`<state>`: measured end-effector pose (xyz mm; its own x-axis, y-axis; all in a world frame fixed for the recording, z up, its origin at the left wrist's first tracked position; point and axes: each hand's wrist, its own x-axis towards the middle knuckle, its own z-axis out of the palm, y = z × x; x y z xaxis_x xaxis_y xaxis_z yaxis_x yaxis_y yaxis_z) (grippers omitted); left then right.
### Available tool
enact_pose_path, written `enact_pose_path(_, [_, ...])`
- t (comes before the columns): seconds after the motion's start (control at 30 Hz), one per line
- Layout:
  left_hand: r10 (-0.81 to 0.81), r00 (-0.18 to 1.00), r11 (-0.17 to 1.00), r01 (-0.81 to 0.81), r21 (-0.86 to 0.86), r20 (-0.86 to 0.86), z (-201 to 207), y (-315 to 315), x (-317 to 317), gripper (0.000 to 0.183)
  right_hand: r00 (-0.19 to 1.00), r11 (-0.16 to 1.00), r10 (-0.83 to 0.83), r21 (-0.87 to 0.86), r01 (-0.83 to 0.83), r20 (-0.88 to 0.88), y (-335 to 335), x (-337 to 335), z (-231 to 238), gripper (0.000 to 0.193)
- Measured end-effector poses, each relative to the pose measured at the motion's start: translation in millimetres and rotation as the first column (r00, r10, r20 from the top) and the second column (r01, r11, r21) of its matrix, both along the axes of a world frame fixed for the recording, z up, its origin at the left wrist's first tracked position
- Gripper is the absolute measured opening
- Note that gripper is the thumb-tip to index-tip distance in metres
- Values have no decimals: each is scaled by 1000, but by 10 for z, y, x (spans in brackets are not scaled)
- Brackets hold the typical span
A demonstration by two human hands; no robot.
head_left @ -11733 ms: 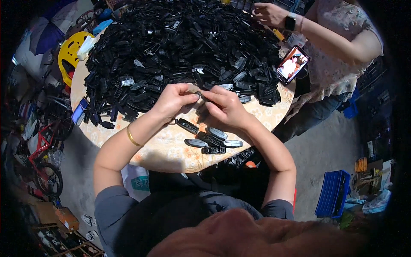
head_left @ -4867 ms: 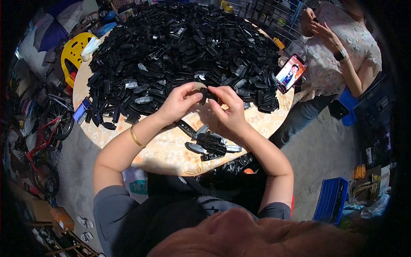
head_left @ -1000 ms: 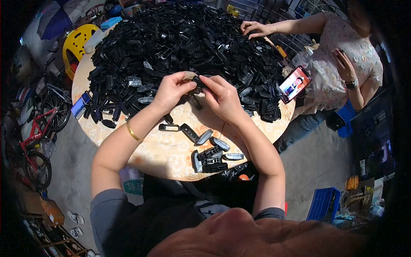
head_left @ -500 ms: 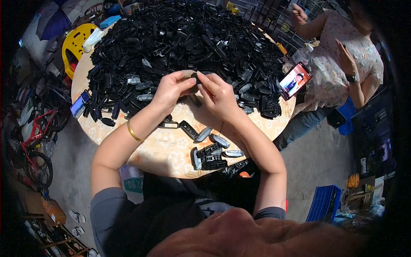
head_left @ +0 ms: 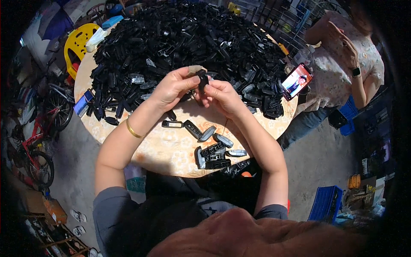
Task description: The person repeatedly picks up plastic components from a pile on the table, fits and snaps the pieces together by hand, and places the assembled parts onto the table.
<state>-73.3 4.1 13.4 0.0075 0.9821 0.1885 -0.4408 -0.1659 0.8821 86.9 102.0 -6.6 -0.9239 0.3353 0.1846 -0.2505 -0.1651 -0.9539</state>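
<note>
Both hands meet over the near edge of the heap around a small black plastic part (head_left: 203,79), held upright between them. My left hand (head_left: 176,89) pinches it between thumb and forefinger, and a beige wrap covers that fingertip. On the other side my right hand (head_left: 223,97) has its thumb and fingers closed on the same part. The part's far side is hidden by the fingers. Below the hands, several black and grey plastic casings (head_left: 213,155) lie in a loose cluster on the patterned tabletop (head_left: 171,147).
A large heap of black plastic parts (head_left: 171,43) covers most of the round table. A lit phone (head_left: 296,81) stands at its right edge, and another phone (head_left: 83,103) at its left. Across to the right is a person (head_left: 334,64). A blue crate (head_left: 324,203) sits on the floor.
The black part now shows upright between my fingers, and my right hand's grip has shifted lower on it. The other person's raised hand has come down against their other hand.
</note>
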Motion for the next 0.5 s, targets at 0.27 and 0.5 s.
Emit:
enact_pose_path(0.27, [288,746,949,-138,284,-600,236,-194,217,21,987,983,-134,-114,144,88,80,48,73,40])
enact_pose_path(0.5, [336,221,865,312,393,-916,-73,-426,638,27,909,196,-407,964,182,-89,-18,-45,-105,41])
